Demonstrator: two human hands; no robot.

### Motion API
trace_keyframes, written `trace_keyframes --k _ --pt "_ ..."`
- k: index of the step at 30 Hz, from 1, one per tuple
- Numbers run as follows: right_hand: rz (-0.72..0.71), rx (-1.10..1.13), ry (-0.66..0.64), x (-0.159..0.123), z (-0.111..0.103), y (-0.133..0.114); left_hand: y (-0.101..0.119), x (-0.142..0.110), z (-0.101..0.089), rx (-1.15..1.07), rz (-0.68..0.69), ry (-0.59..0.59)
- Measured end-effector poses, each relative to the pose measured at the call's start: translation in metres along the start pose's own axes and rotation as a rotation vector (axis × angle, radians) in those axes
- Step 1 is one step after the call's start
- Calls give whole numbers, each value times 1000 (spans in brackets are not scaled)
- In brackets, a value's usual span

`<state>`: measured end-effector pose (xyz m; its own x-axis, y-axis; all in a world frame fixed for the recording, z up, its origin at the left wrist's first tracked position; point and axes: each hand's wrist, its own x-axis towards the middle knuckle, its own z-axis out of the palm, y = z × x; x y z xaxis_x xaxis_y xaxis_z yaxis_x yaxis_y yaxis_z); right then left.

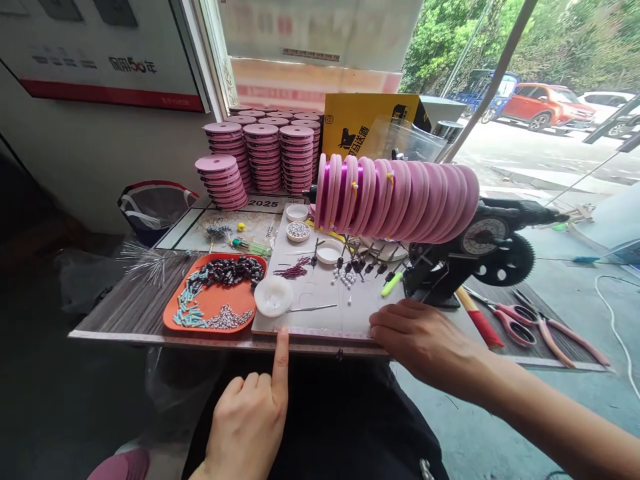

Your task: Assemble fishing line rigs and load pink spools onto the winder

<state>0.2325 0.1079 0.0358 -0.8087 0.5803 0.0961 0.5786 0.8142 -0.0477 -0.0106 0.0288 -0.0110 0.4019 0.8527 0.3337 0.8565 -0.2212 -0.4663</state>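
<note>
My left hand (pixel 253 413) points its index finger at the front edge of a pale board (pixel 310 310), its other fingers curled in. My right hand (pixel 417 333) rests at the board's front right corner, fingers pressed together; what they hold, if anything, is hidden. Between the hands a measuring tape (pixel 325 332) runs along the edge. Close to my left fingertip lie a white round disc (pixel 273 297) and a thin metal rod (pixel 314 308). White beads (pixel 345 279), dark red pieces (pixel 294 269) and a yellow-green float-like piece (pixel 391 285) are scattered behind.
A machine (pixel 485 240) carries a row of pink spools (pixel 400 200) over the board. An orange tray (pixel 173 320) holds small parts at left. Scissors (pixel 515 327) and pliers (pixel 560 333) lie at right. Stacked pink spools (pixel 263 160) and a yellow box (pixel 373 123) stand behind.
</note>
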Motion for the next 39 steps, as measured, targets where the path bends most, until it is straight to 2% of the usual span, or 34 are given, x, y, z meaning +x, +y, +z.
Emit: trace_keyframes --k 17,22,23,25,27,28,29,30,31,33,35,37,39 --pt "-7 -7 71 -1 2 -1 1 1 2 40 15 6" --pt "-12 34 103 -1 0 -1 -4 0 4 -53 -33 -4" --pt "-7 73 123 -1 -2 -3 -8 -1 1 -148 -47 -4" --pt "29 266 211 0 -7 -9 -16 -1 -11 -473 -98 26" --pt "104 595 342 4 -10 -20 -20 0 -29 -880 -215 133" --pt "148 764 410 7 -10 -28 -20 0 -37 -1041 -320 233" --pt "190 907 469 11 -9 -35 -17 2 -44 -1190 -363 298" --pt "220 1014 519 15 -7 -44 -13 3 -49 -1335 -361 299" --pt "241 1084 556 19 -4 -52 -8 6 -51 -1475 -384 250" --pt "257 1154 606 28 4 -67 1 11 -48 -1713 -568 139" --pt "258 1172 628 34 11 -80 8 16 -40 -1925 -748 149" --pt "247 1164 652 39 15 -89 10 18 -34 -2089 -816 223" --pt "239 1143 675 41 17 -95 12 18 -32 -2193 -806 278"
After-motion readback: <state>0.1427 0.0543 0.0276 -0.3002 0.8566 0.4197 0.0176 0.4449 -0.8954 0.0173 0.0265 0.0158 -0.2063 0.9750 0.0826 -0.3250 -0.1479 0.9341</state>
